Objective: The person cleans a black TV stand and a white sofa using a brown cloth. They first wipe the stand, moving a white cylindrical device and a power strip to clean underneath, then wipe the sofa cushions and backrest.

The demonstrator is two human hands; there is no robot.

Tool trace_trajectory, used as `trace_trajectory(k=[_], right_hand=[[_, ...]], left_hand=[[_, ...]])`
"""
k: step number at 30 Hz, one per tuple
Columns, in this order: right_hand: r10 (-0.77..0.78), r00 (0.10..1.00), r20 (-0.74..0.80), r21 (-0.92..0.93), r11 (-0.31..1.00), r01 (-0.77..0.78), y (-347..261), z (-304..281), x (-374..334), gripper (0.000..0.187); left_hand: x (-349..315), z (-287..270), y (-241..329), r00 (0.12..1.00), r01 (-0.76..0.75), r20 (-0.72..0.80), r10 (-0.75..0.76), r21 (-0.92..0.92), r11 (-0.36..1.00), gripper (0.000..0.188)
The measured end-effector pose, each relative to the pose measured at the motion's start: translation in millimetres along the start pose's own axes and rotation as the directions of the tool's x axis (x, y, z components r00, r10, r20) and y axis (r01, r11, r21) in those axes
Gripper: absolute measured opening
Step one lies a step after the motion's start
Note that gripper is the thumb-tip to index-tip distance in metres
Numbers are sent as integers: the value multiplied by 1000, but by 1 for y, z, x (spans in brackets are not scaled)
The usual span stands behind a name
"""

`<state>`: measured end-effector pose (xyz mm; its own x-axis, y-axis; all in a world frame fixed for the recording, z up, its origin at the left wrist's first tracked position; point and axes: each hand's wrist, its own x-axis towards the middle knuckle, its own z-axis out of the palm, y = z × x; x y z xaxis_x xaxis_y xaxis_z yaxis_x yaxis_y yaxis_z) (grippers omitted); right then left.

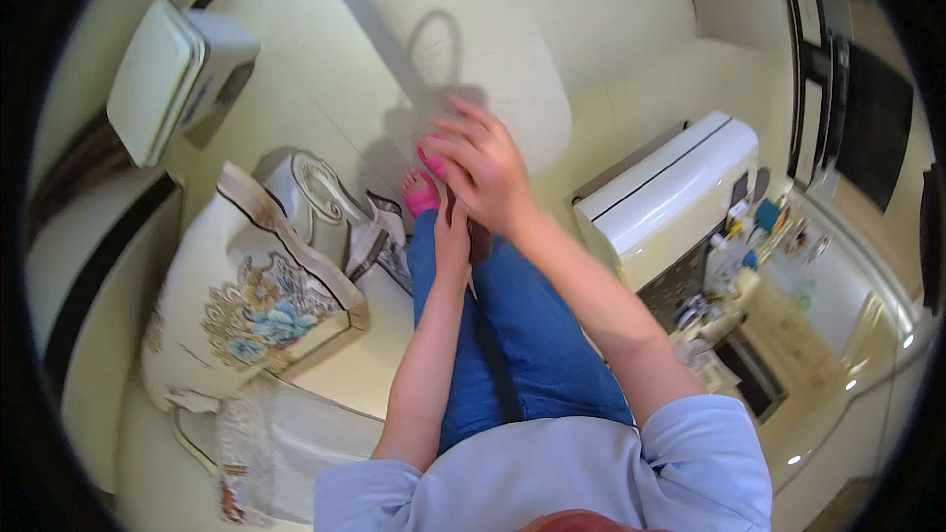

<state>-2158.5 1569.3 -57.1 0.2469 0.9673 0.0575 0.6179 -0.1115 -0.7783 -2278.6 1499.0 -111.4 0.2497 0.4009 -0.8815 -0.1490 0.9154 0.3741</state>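
Both my hands are in front of my thighs, over blue jeans [537, 335]. My left hand [452, 244] is the lower one, its fingers closed on a dark brown strap [450, 207]. Part of a brown piece [480, 241] shows behind this hand; its full shape is hidden. My right hand [483, 172] is just above and to the right, fingers loosely bent and apart, slightly blurred. The strap runs up close to its thumb; I cannot make out whether they touch. Past the hands, a pink sandal [422, 195] is on my foot, with more pink showing between the right fingers.
Left stands a cream chair with a floral back [258, 320], beside a table with a lace cloth [296, 433]. A white lidded bin [158, 84] is at upper left. At right are a glossy white cabinet [670, 192] and a counter crowded with bottles [724, 261]. Shadows cross the pale floor [493, 30].
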Motion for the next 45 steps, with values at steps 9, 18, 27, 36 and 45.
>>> trace_trajectory(k=[9, 18, 27, 36, 45], right_hand=[[749, 651, -122, 836, 431, -339, 11, -65, -176, 86], [982, 184, -29, 901, -54, 429, 169, -49, -183, 51], [980, 105, 167, 944, -190, 269, 338, 35, -120, 42], [916, 122, 382, 924, -375, -76, 455, -72, -80, 38], [979, 168, -113, 986, 91, 137, 599, -247, -37, 34]], left_hand=[[-49, 79, -33, 808, -214, 581, -98, 445, 870, 56], [54, 221, -25, 541, -813, 841, 15, 527, -248, 52], [239, 361, -36, 744, -421, 668, -16, 450, -788, 51], [256, 353, -49, 714, -302, 699, -44, 250, -920, 52], [254, 364, -58, 739, -237, 673, -31, 217, -947, 53]])
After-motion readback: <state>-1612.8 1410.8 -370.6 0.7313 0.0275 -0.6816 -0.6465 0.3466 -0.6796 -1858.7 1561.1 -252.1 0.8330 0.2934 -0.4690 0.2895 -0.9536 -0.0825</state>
